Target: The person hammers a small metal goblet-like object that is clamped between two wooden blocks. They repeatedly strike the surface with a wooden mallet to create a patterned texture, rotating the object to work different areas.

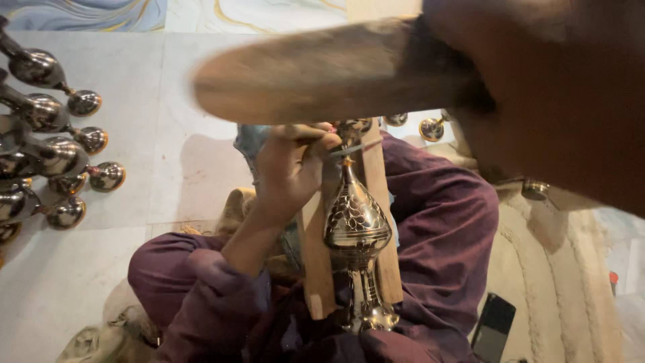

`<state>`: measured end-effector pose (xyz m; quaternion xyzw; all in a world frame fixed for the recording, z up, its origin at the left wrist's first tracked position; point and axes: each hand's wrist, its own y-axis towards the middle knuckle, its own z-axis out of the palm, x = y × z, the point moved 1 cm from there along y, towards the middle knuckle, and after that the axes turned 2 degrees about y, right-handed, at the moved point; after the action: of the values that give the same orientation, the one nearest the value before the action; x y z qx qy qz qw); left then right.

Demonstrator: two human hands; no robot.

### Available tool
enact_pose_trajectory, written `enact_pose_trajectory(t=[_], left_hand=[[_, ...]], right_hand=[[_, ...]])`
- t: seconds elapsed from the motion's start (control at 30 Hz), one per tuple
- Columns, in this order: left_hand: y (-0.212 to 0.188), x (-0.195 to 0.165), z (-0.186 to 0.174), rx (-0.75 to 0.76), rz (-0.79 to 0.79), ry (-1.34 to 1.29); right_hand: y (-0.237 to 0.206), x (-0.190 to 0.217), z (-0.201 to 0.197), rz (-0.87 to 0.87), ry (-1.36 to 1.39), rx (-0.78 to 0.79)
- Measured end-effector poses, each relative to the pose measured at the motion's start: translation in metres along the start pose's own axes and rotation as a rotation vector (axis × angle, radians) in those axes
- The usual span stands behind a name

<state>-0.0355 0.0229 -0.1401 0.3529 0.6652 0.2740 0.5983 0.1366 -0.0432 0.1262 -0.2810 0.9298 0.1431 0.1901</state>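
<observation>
An engraved, dark-and-brass metal vase (356,228) lies lengthwise on a wooden board (316,269) across my lap, which is covered in purple cloth. My left hand (289,168) pinches a thin metal chisel (351,149) with its tip at the vase's narrow neck. My right hand (557,87), close to the camera and blurred, grips a thick wooden mallet (329,70) raised above the vase and the left hand.
Several shiny metal vases (47,154) lie in a row on the pale marble floor (168,87) at the left. More metal pieces (430,128) sit beyond the board. A black phone (494,326) rests on a beige mat (564,269) at the right.
</observation>
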Motion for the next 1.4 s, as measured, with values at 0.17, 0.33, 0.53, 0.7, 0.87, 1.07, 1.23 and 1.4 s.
enact_pose_trajectory(t=[0.17,0.33,0.53,0.7,0.87,1.07,1.23,1.4], left_hand=[[0.014,-0.016,-0.001,-0.011,0.089,0.157],[0.013,-0.012,-0.001,-0.019,0.102,0.121],[0.014,-0.013,-0.003,0.024,0.069,0.202],[0.023,-0.019,-0.003,0.069,-0.039,0.196],[0.029,-0.024,-0.005,0.101,0.07,0.173],[0.027,-0.025,-0.006,0.108,0.05,0.115],[0.022,-0.021,-0.005,0.018,0.065,0.141],[0.013,-0.008,-0.003,0.022,0.114,0.185]], right_hand=[[-0.01,-0.017,0.012,-0.009,-0.088,0.001],[-0.014,-0.022,0.022,-0.07,-0.062,-0.048],[-0.009,-0.018,0.02,-0.061,-0.046,-0.056],[-0.008,-0.016,0.02,0.076,-0.076,-0.004],[-0.017,-0.018,0.025,0.072,-0.098,-0.061],[-0.03,-0.028,0.035,0.065,-0.178,0.02],[-0.032,-0.041,0.053,0.076,-0.011,-0.131],[-0.039,-0.037,0.049,0.068,0.03,-0.141]])
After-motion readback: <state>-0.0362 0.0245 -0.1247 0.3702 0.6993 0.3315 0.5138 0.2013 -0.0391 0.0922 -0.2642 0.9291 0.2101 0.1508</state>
